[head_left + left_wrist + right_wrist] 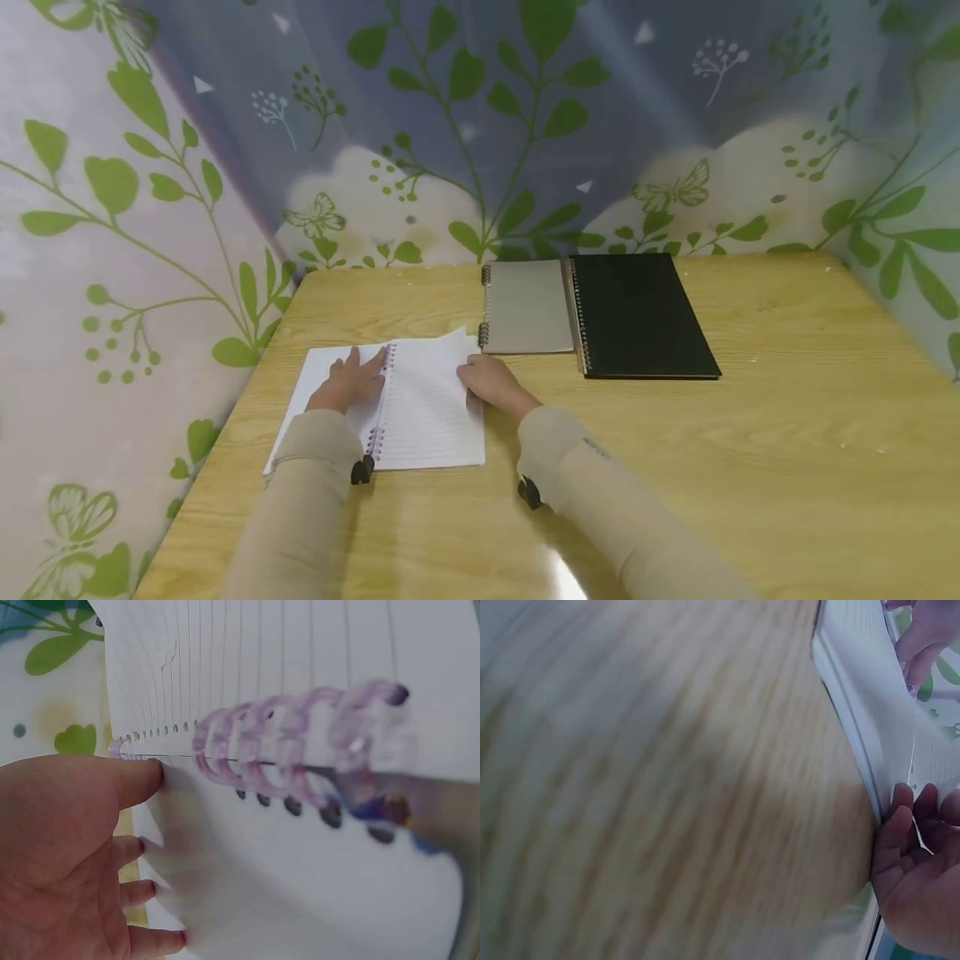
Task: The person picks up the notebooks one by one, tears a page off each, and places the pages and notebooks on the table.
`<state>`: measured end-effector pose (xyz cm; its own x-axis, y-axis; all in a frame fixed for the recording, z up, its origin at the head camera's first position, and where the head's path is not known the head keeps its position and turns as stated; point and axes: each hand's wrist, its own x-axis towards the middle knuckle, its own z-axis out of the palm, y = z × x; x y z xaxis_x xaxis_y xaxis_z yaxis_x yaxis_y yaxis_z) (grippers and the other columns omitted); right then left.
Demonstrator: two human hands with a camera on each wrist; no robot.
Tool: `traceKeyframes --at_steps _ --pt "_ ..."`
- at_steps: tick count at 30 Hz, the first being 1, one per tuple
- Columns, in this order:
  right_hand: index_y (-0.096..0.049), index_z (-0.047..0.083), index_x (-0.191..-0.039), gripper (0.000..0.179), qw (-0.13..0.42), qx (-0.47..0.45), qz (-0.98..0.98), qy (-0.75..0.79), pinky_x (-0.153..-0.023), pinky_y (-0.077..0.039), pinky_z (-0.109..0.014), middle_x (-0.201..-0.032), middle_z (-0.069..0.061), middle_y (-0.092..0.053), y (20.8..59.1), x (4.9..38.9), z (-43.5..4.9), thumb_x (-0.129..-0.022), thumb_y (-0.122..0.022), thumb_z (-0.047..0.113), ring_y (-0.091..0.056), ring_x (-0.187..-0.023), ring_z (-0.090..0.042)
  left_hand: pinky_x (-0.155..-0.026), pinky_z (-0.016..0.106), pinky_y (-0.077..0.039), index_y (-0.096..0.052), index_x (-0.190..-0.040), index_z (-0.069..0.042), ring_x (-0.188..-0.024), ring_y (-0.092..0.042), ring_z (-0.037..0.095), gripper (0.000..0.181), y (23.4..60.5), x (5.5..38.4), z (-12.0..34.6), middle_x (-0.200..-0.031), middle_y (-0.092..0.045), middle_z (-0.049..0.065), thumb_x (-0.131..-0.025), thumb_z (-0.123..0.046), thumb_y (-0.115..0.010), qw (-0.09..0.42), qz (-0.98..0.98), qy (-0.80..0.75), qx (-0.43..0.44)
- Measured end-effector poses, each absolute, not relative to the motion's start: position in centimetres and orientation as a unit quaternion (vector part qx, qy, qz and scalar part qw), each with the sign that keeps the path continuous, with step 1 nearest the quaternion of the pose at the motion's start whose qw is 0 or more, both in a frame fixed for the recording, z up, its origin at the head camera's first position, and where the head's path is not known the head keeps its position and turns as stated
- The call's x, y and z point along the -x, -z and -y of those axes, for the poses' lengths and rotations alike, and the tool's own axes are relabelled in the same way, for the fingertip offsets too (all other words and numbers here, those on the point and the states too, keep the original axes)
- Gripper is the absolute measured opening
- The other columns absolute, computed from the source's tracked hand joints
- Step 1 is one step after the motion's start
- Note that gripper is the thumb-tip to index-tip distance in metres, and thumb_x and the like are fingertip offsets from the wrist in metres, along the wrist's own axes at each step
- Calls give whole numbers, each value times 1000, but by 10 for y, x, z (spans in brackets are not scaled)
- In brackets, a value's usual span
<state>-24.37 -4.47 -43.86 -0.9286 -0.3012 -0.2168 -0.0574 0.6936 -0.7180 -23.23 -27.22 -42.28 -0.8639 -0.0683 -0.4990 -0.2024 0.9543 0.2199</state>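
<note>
An open spiral notebook (pixel 431 425) lies on the left of the table, with a blank left side and lined paper on the right. Its purple rings (pixel 292 742) run down the middle. My left hand (pixel 347 385) rests on the blank side with fingers spread, thumb near the rings. At the right edge of the lined side, my right hand (pixel 493 383) pinches a page (pixel 453 343), whose upper corner is lifted and bent. The right wrist view shows curled fingers (pixel 898 832) at the paper's edge; part of the grip is hidden.
A grey ring-bound notebook (pixel 528 308) lies closed just behind my right hand. Beside it is a larger black spiral notebook (pixel 641 317), also closed. The wooden table (pixel 750 475) meets a leaf-patterned wall (pixel 420 192) at the back and sides.
</note>
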Motion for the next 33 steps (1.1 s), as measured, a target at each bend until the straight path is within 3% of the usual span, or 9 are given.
traceKeyframes --at_steps 12,33 --pt "-39 15 -60 31 165 110 -903 380 -46 -32 -20 -56 3 -41 440 239 45 -90 -43 22 -37 -49 -11 -103 70 -6 -6 -149 -20 -135 7 52 56 408 230 267 -151 11 26 -99 -29 -30 272 -950 -132 75" --pt "-39 15 -62 31 187 120 -878 423 -48 -33 -21 -59 3 -39 441 236 38 -93 -41 22 -37 -52 -11 -106 67 -7 -7 -149 -19 -134 3 56 56 412 233 269 -150 10 29 -99 -28 -30 275 -952 -117 73"
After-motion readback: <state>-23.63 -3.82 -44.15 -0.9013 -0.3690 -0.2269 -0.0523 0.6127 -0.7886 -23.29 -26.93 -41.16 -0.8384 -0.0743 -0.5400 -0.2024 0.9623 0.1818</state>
